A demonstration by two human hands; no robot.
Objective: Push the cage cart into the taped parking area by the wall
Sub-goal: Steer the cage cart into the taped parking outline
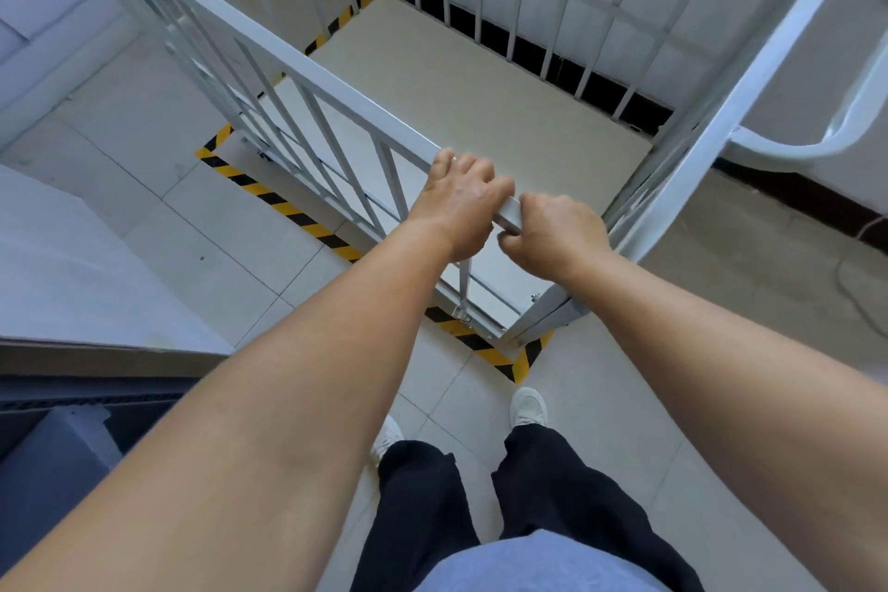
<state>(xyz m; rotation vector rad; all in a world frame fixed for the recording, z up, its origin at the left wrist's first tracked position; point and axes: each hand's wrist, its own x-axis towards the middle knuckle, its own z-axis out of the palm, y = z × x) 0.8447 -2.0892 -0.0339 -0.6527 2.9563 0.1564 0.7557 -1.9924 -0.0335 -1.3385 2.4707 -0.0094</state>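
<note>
We are looking down at a white-painted metal cage cart with barred sides (336,111), and we are taking it as our landmark. We are gripping its top rail (269,58) with both hands at the end nearest our body. Our left hand (463,202) is lying over the rail with its fingers curled down the far side, wrapped tight round the square tube. Our right hand (552,231) is sitting just beside it, touching the cut end of the same rail, with its fingers folded underneath and closed on the metal. Both bare forearms are reaching out from the bottom corners of the view.

The cart's pale flat base board (480,96) is lying inside the yellow-and-black striped floor tape (288,207). The tape is running along the cart's left side, turning a corner near the cart's closest corner post, and showing again beyond the cart's far left end. The cart's far barred side is standing close against the white wall with a dark skirting strip (600,87); we cannot tell whether they are touching. A second white tubular frame (793,149) is standing to the right of the cart. Behind the cart's near corner, our light shoes (528,406) and dark trousers (552,495) are standing on the pale tiled floor (168,231).
</note>
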